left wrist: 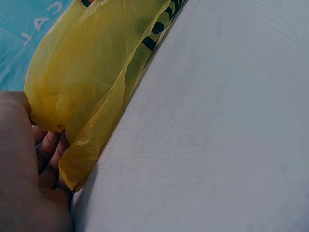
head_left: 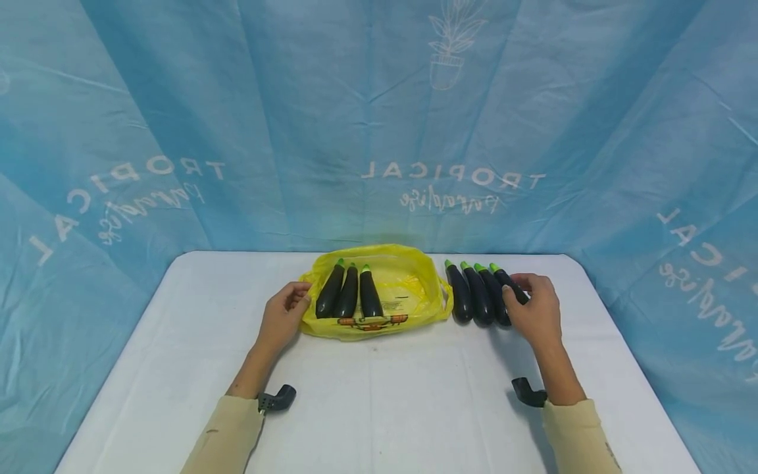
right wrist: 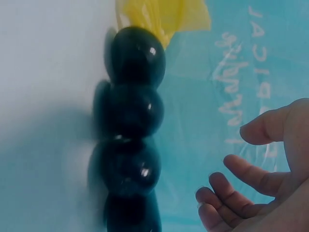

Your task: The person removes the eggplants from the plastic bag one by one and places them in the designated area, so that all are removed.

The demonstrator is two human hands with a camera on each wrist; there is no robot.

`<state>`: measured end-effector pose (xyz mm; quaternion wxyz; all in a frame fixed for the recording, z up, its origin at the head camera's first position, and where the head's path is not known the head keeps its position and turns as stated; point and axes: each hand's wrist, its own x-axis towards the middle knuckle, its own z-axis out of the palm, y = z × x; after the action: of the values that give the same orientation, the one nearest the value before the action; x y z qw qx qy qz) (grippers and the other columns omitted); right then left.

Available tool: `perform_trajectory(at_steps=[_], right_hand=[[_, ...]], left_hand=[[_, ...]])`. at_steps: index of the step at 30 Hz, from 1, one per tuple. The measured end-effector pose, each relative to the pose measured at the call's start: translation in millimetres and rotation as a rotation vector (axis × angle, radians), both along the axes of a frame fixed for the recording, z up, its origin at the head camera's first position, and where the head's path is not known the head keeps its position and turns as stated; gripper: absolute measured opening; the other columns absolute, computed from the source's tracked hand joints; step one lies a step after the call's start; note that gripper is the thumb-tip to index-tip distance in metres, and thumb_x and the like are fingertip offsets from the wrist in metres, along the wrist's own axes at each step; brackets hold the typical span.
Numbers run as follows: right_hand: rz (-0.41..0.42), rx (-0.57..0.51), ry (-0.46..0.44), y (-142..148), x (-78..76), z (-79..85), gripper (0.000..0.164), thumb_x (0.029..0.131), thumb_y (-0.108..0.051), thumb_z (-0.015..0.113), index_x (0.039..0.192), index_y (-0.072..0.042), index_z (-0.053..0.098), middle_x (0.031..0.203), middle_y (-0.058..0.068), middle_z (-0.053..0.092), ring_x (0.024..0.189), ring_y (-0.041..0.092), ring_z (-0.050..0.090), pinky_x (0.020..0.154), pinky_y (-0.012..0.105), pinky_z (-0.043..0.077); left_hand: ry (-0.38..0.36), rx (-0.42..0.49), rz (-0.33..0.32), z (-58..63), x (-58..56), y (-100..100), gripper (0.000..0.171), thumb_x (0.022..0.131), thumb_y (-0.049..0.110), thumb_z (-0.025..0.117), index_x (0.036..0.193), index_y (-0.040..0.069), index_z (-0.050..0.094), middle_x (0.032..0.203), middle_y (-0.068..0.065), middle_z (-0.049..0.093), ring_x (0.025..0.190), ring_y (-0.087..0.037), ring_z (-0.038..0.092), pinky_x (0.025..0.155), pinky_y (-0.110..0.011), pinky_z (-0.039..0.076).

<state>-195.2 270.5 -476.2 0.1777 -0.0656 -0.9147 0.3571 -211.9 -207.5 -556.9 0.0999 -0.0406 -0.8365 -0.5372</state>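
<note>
"TROPICAL Paradise" is printed in white, mirror-reversed, several times across the blue cloth (head_left: 308, 118) (the first word in capitals, the second in script). On the yellow bag (head_left: 355, 332), dark lettering is borne, but no word can be made out.

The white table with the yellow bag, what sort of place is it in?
Probably a booth set up for filming: a blue printed curtain hangs behind and beside the white table, and dark gadgets, perhaps cameras, sit at the wrists.
</note>
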Motion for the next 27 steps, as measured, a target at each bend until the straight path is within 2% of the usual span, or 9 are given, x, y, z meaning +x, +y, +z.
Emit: perform_trajectory(at_steps=[16,27], right_hand=[[0.106,0.023,-0.008,-45.6,1.7,9.0,0.032,0.1,-0.018,0.066,0.127,0.0,0.067,0.132,0.02,0.059,0.125,0.039,0.058,0.11,0.058,0.044],[0.195,0.004,0.041,-72.8,-4.3,10.6,0.03,0.099,-0.018,0.069,0.124,-0.002,0.069,0.126,0.016,0.062,0.119,0.035,0.061,0.108,0.054,0.047]], left_hand=[[0.001,-0.013,0.01,-0.8,0.9,0.4,0.024,0.104,0.01,0.063,0.127,0.005,0.068,0.109,-0.01,0.065,0.096,-0.021,0.058,0.079,-0.014,0.047],[0.006,-0.009,-0.001,-2.5,-1.1,0.0,0.024,0.106,0.01,0.061,0.129,0.005,0.068,0.11,-0.011,0.066,0.097,-0.02,0.059,0.081,-0.014,0.048]])
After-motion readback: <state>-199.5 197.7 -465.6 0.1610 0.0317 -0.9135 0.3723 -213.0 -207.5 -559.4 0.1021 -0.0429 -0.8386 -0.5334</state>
